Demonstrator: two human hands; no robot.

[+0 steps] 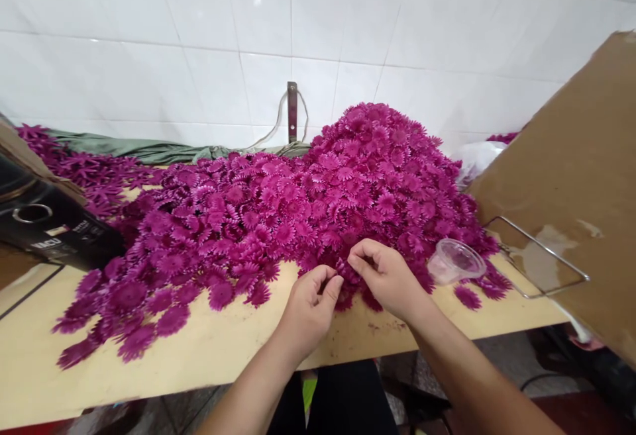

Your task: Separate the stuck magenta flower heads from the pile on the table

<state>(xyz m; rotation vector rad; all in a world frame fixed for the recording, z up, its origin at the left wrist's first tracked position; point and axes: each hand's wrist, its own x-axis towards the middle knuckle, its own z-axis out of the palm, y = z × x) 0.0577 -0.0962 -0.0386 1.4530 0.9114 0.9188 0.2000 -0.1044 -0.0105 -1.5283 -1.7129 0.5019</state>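
Note:
A large heap of magenta artificial flower pieces (368,177) lies across the pale wooden table (218,339). At its front edge, my left hand (311,309) has thumb and forefinger pinched together; whatever is between them is too small to make out. Just to its right and slightly higher, my right hand (385,276) is also closed in a pinch, with its fingertips over the flowers and their contents unclear. The two hands are close but apart. Right of my right hand, a clear plastic cup (454,263) rests tilted against the pile.
A cardboard box (571,177) with a bent metal wire stand (541,249) beside it is at the right. A black cylinder (54,216) leans at the left. Green cloth (144,149) lies along the tiled wall, below a dark metal bracket (292,114).

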